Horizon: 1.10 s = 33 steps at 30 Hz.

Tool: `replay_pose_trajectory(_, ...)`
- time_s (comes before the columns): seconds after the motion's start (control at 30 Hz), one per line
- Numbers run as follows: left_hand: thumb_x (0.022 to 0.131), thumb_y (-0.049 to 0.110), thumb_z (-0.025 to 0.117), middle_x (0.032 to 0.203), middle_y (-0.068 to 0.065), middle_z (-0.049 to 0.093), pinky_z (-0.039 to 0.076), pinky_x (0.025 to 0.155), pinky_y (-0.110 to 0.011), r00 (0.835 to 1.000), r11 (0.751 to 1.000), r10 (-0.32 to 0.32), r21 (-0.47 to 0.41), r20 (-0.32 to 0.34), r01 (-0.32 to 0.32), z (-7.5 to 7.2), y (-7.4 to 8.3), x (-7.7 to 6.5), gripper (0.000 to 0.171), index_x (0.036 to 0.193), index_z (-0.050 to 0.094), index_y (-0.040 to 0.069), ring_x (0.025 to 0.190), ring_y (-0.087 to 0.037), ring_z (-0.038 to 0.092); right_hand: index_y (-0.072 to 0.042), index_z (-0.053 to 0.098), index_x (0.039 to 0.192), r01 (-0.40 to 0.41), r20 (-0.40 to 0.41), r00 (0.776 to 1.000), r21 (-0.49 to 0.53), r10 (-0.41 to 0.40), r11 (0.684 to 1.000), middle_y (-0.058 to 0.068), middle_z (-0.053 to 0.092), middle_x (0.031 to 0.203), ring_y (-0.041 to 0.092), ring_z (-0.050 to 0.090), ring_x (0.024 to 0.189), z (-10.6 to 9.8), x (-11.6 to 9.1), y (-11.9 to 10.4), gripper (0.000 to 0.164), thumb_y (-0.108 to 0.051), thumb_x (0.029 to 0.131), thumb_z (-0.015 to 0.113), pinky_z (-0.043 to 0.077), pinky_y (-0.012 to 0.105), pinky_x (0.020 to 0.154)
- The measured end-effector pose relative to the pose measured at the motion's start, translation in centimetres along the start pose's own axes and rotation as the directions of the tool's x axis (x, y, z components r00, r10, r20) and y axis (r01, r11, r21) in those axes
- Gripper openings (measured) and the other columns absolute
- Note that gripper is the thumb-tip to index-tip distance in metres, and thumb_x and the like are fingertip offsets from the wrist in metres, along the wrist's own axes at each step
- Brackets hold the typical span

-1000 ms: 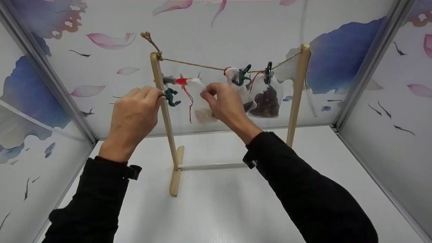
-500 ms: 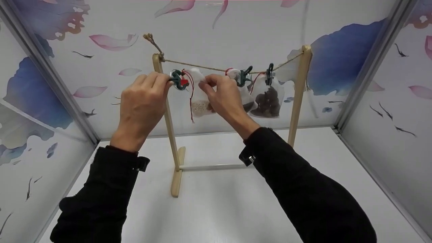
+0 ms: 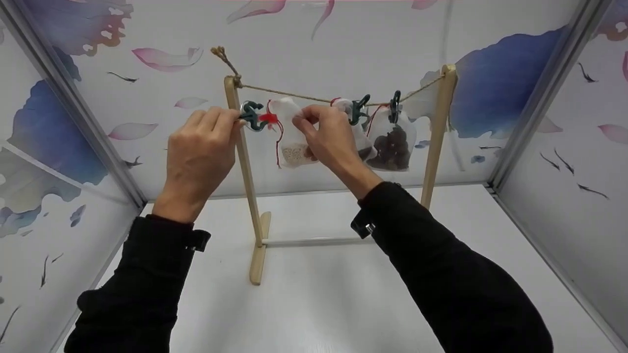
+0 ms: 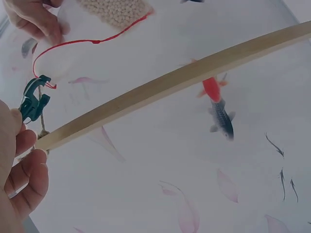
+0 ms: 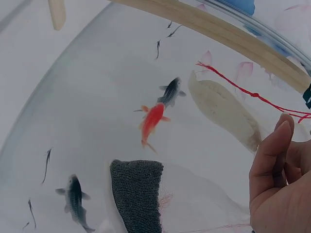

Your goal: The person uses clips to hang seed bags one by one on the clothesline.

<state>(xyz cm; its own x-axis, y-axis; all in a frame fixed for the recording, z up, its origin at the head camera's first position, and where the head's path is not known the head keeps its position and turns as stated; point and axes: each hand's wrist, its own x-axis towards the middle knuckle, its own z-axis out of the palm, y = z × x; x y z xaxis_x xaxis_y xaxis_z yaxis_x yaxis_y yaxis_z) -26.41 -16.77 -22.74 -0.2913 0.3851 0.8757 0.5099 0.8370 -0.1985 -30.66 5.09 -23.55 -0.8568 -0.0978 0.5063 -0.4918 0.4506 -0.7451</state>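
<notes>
My left hand point(image 3: 198, 159) pinches a dark green clip point(image 3: 251, 116) by its handles, beside the left post. In the left wrist view, the parted jaws of this clip stand close to the red drawstring point(image 4: 95, 41). With thumb and fingertips, my right hand point(image 3: 331, 139) pinches a white mesh drawstring bag point(image 3: 285, 109), just under the rope point(image 3: 284, 93). Pale grains point(image 3: 295, 155) fill the bottom of this bag. To its right hang a bag of dark brown lumps point(image 3: 392, 149) and another bag point(image 3: 364, 143), partly hidden behind my right hand; dark green clips point(image 3: 394, 107) hold both.
The rope runs between a left wooden post point(image 3: 249, 196) and a right wooden post point(image 3: 435, 137), standing on a white table point(image 3: 314, 299). A pale bar point(image 3: 314, 242) joins them low down. Walls painted with fish and petals close in the back and sides.
My left hand has risen with the clip, from below the rope's left end to near the bag's neck, then shifted slightly left. The grain bag has come up a little towards the rope.
</notes>
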Motion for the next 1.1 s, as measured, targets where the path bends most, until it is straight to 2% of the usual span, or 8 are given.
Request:
replay_pose_trajectory(0.07,0.106,0.016,0.055,0.09,-0.016,0.068,0.056,0.062,-0.047,1.0,1.0,0.027,0.005,0.001,-0.027,0.1,0.1,0.4,0.022,0.103,0.068,-0.002,0.079,-0.036,0.064,-0.006,0.074,0.107,-0.002,0.015,1.0,-0.001,0.002,1.0,0.006,0.068,0.094,0.021,0.063,0.063,0.0,0.1,0.0,0.018,-0.021,0.1,0.067,0.055,0.027,0.05)
replay_pose_trajectory(0.2,0.106,0.015,0.055,0.089,-0.016,0.067,0.056,0.061,-0.047,0.998,0.998,0.06,0.029,0.001,-0.06,0.1,0.3,1.4,0.021,0.102,0.067,-0.002,0.078,-0.037,0.064,-0.006,0.074,0.106,-0.003,0.046,0.999,-0.01,0.004,1.0,0.005,0.068,0.095,0.024,0.065,0.066,-0.2,0.2,-0.2,0.018,-0.022,0.101,0.066,0.056,0.029,0.052)
replay_pose_trajectory(0.37,0.107,0.016,0.054,0.09,-0.017,0.067,0.056,0.061,-0.048,0.996,0.994,0.086,0.071,0.005,-0.086,0.0,0.3,2.1,0.022,0.1,0.065,-0.002,0.077,-0.038,0.063,-0.009,0.073,0.102,0.002,0.065,0.998,-0.039,0.0,0.999,0.002,0.066,0.091,0.028,0.066,0.057,-0.3,0.4,-0.7,0.015,-0.021,0.101,0.066,0.055,0.028,0.053)
replay_pose_trajectory(0.57,0.108,0.015,0.051,0.093,-0.018,0.068,0.056,0.056,-0.046,0.993,0.985,0.112,0.129,0.025,-0.114,-0.1,-0.2,2.5,0.025,0.102,0.066,-0.004,0.074,-0.037,0.061,-0.01,0.075,0.104,0.014,0.071,0.997,-0.097,-0.007,0.995,0.003,0.068,0.095,0.025,0.066,0.059,-0.1,0.8,-1.4,0.015,-0.021,0.1,0.067,0.054,0.025,0.053)
replay_pose_trajectory(0.7,0.109,0.013,0.047,0.092,-0.019,0.068,0.055,0.053,-0.046,0.991,0.979,0.135,0.154,0.026,-0.137,0.0,-0.4,3.0,0.027,0.102,0.066,-0.004,0.072,-0.038,0.061,-0.009,0.077,0.106,0.05,0.065,0.997,-0.161,-0.041,0.986,0.004,0.072,0.098,0.02,0.066,0.059,-0.1,1.0,-1.7,0.017,-0.021,0.1,0.067,0.054,0.024,0.052)
replay_pose_trajectory(0.87,0.108,0.011,0.047,0.091,-0.017,0.067,0.054,0.053,-0.046,0.988,0.974,0.152,0.168,0.015,-0.153,0.2,-0.6,3.6,0.026,0.101,0.066,-0.003,0.072,-0.037,0.06,-0.012,0.08,0.106,0.101,0.036,0.995,-0.295,-0.095,0.95,0.003,0.075,0.101,0.013,0.068,0.072,-0.3,1.3,-2.1,0.017,-0.02,0.1,0.066,0.053,0.021,0.055)
replay_pose_trajectory(1.1,0.105,0.002,0.047,0.09,-0.015,0.065,0.05,0.046,-0.045,0.986,0.967,0.154,0.195,0.069,-0.164,0.2,-0.4,4.2,0.019,0.099,0.064,-0.002,0.074,-0.037,0.06,-0.01,0.08,0.105,0.223,0.023,0.972,-0.427,-0.236,0.876,0.004,0.077,0.099,0.017,0.071,0.092,-0.2,1.5,-2.0,0.016,-0.018,0.098,0.068,0.056,0.031,0.082)
